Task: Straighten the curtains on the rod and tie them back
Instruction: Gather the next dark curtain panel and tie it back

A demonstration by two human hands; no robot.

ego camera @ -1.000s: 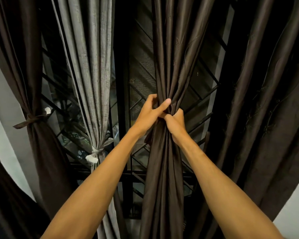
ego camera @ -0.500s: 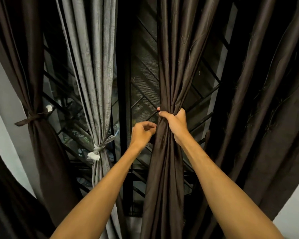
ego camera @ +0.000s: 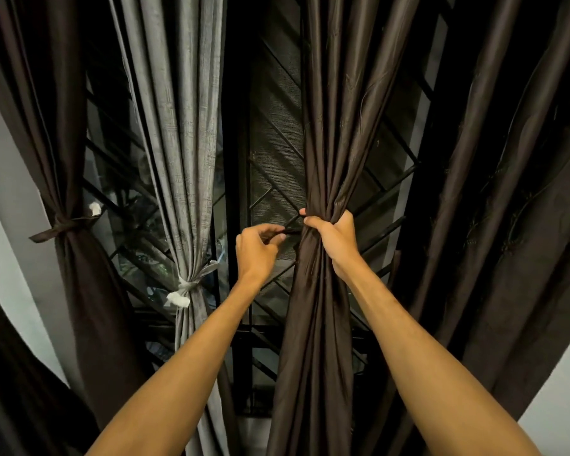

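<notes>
Dark window grille (ego camera: 270, 179) fills the background, with a grey curtain (ego camera: 185, 126) and a left curtain (ego camera: 56, 126) already tied beside it. At centre, the brown curtain (ego camera: 336, 110) hangs bunched in tight folds. The right hand (ego camera: 334, 238) is wrapped round the bunch. Just beside it, the left hand (ego camera: 255, 251) pinches a dark tie (ego camera: 292, 231).

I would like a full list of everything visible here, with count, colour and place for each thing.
brown tied curtain: one, dark brown, far left
grey tied curtain: one, grey, left of centre
gathered curtain: one, dark brown, centre
loose curtain: one, dark brown, right
tie strip: one, dark, between the hands
window grille: one, black, behind the curtains
wall: white, left edge
left hand: pinches the tie strip
right hand: grips the gathered curtain
</notes>
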